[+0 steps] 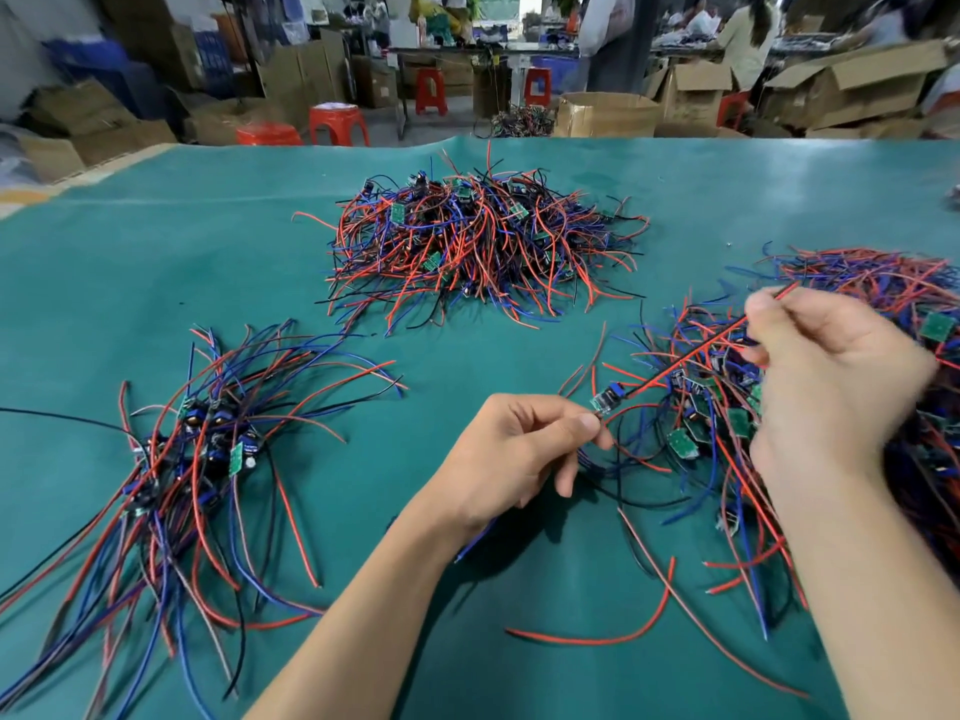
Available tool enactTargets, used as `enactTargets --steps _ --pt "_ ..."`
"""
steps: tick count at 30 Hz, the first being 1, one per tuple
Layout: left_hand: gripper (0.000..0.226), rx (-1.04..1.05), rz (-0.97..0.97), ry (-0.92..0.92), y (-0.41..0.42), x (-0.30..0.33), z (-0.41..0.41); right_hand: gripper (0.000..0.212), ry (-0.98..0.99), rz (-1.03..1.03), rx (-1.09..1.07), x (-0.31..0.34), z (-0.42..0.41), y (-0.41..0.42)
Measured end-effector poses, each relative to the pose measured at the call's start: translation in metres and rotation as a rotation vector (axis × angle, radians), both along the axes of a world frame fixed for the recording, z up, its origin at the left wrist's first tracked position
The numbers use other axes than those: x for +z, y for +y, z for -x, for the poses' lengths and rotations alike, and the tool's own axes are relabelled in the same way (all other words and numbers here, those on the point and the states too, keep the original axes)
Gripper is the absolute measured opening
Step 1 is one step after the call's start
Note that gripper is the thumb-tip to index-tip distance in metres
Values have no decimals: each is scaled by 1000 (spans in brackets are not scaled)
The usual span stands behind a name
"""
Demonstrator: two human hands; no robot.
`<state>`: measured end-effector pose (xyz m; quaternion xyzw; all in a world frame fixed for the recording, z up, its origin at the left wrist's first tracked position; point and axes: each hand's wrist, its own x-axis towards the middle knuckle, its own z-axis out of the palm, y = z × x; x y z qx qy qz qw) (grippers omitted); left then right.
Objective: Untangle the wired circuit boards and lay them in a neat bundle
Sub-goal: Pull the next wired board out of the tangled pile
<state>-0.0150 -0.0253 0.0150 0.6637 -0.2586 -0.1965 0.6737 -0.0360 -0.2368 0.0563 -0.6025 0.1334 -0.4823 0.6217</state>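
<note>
Here, the left hand (511,449) pinches a small circuit board (605,400) between thumb and forefinger, just above the green worktop (156,262). The right hand (826,376), somewhat blurred, seems to pinch that board's red wire (696,350), pulled taut up from the board. Beyond the board lies a big tangled heap (478,241); left of the board, a laid-out bundle (208,449); right of the board, another tangle (727,418) under the right hand.

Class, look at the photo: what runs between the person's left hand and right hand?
In the head view, a taut red wire runs from the small circuit board pinched by the left hand up to the right hand.
</note>
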Motion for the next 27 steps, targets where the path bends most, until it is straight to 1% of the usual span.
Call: enactTargets --steps 3,5,7,8,9,11,12,14,15,18,20,22,27 --pt "26 22 2 10 1 0 -1 8 -55 32 -156 1 -1 -6" --pt "28 81 25 33 2 0 -4 2 -48 67 -264 0 -2 -9" --pt "29 140 93 81 1 0 -5 2 31 146 -247 -7 -3 2" --pt "28 158 130 102 1 0 -6 6 94 198 -179 -11 -3 13" --pt "26 167 155 117 1 1 -6 15 174 252 -76 -16 -3 26" --pt "25 161 183 123 1 2 -5 30 328 343 188 -21 0 52" --pt "26 154 184 120 1 2 -5 32 367 397 312 -23 1 61" --pt "31 137 158 103 2 4 -4 27 363 496 458 -25 3 71" --pt "33 128 144 90 2 5 -3 24 346 486 497 -25 4 71" --pt "32 104 124 67 3 7 -2 14 302 317 598 -21 6 68" --pt "30 82 117 61 3 8 -3 16 300 276 625 -19 5 66" --pt "28 73 130 56 2 8 -3 16 288 240 611 -16 5 64" --pt "27 -2 131 56 1 7 -2 15 256 144 488 -8 2 50"
